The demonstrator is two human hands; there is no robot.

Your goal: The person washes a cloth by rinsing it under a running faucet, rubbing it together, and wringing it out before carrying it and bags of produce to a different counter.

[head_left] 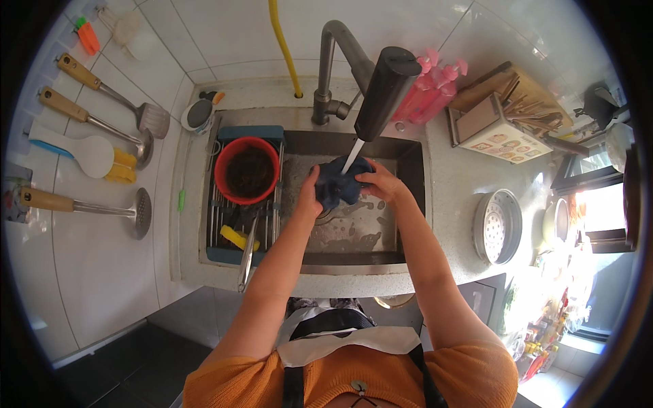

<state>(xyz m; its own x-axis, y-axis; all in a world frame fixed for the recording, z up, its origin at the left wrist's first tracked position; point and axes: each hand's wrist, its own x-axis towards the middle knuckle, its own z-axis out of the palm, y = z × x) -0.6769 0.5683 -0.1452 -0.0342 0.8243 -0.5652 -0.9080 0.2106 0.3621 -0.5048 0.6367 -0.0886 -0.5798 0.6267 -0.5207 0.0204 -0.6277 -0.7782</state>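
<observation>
A dark blue cloth hangs bunched between my two hands over the metal sink. White water runs from the dark spout of the pull-out faucet onto it. My left hand grips the cloth's left side, fingers partly hidden behind it. On the other side, my right hand pinches the cloth's upper right edge. Wet patches show on the sink's bottom below.
Left in the sink, a drying rack bears a red basin with dark contents, a yellow item and a metal-handled utensil. Pink pump bottles, a utensil holder and a perforated steel pan stand right.
</observation>
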